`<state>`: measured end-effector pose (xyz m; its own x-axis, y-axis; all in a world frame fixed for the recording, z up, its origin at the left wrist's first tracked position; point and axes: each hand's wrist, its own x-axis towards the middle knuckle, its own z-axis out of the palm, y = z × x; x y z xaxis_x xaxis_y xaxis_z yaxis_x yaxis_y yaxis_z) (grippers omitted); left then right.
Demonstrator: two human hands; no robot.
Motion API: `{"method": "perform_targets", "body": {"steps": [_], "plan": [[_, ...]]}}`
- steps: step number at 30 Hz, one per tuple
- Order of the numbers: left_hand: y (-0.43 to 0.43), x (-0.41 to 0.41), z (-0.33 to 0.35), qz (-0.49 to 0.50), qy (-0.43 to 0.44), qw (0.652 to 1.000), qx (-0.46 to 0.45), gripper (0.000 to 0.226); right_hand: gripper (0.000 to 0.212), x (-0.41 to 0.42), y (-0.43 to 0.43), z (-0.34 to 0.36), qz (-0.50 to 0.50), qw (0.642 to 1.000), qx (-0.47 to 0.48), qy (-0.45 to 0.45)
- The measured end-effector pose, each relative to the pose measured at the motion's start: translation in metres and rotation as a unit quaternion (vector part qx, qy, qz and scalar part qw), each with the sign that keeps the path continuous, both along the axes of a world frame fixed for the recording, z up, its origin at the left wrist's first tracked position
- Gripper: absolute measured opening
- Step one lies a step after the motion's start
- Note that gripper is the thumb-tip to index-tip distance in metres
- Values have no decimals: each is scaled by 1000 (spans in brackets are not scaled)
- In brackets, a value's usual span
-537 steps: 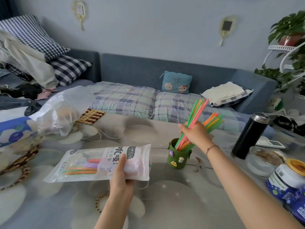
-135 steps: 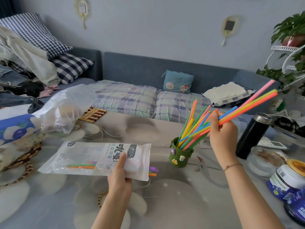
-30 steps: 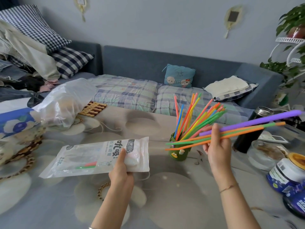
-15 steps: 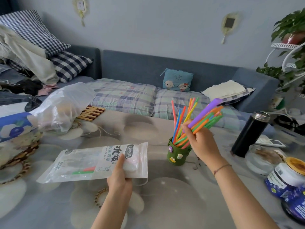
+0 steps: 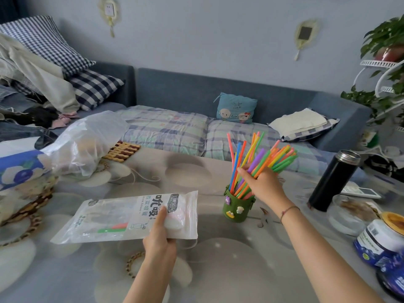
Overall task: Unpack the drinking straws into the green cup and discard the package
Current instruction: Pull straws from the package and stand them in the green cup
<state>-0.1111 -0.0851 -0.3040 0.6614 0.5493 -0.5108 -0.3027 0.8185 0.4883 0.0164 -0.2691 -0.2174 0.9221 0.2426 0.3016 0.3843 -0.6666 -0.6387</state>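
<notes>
The green cup (image 5: 237, 208) stands on the table right of centre, filled with a fan of coloured drinking straws (image 5: 260, 156). My right hand (image 5: 263, 183) is just above the cup's rim, its fingers curled round a bunch of the straws whose lower ends sit in the cup. My left hand (image 5: 160, 234) grips the right end of the clear straw package (image 5: 131, 217), held flat above the table. Two straws, one green and one orange-red, still show inside the package.
A black flask (image 5: 333, 180) stands right of the cup, with a glass dish (image 5: 352, 212) and blue jars (image 5: 382, 239) at the right edge. A crumpled clear plastic bag (image 5: 87, 143) and wooden mat lie at the back left. A sofa runs behind the table (image 5: 229, 265).
My right hand has pushed its bunch of straws further down into the cup. The package in my left hand has barely moved.
</notes>
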Motion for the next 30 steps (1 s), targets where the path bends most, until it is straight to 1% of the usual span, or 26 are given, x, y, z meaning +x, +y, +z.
{"method": "perform_targets", "body": {"steps": [2,4,6,9,13,15,17,20,23,25,26,27,28,29,30], "plan": [[0,0,0,0,4,1000,-1,55,25,-3,1,10,0,997,13,-72],[0,1,0,1,5,1000,-5,53,34,-5,3,15,12,993,3,-119],[0,1,0,2,2,1000,-8,52,46,-6,5,15,22,991,-19,-132],[0,1,-1,6,4,1000,-7,52,50,-4,6,9,6,990,-52,-133],[1,2,-3,6,0,1000,1,54,47,4,5,4,-22,996,-59,-62],[2,2,-5,9,-3,1000,4,55,43,6,4,1,-14,999,-28,-28],[4,3,-7,8,-5,1000,5,55,35,1,2,-2,-10,999,11,-34],[4,4,-8,9,-6,1000,7,54,53,-15,-3,-9,-63,989,41,-130],[1,5,-9,6,-6,1000,8,55,67,-32,-6,-22,-116,959,136,-220],[-1,6,-10,4,-5,1000,11,55,85,-32,-6,-34,-148,940,172,-256],[-2,6,-10,4,-4,1000,12,56,99,-27,-7,-42,-160,940,184,-237],[-3,6,-10,4,-2,1000,12,56,115,-20,-8,-50,-164,949,203,-179],[-3,6,-11,4,0,1000,12,56,130,-15,-6,-53,-158,954,233,-102],[-3,6,-11,3,-1,1000,12,55,141,-11,-3,-55,-141,953,266,-28],[-3,6,-11,2,-2,1000,12,55,146,-6,1,-54,-115,952,283,15]]}}
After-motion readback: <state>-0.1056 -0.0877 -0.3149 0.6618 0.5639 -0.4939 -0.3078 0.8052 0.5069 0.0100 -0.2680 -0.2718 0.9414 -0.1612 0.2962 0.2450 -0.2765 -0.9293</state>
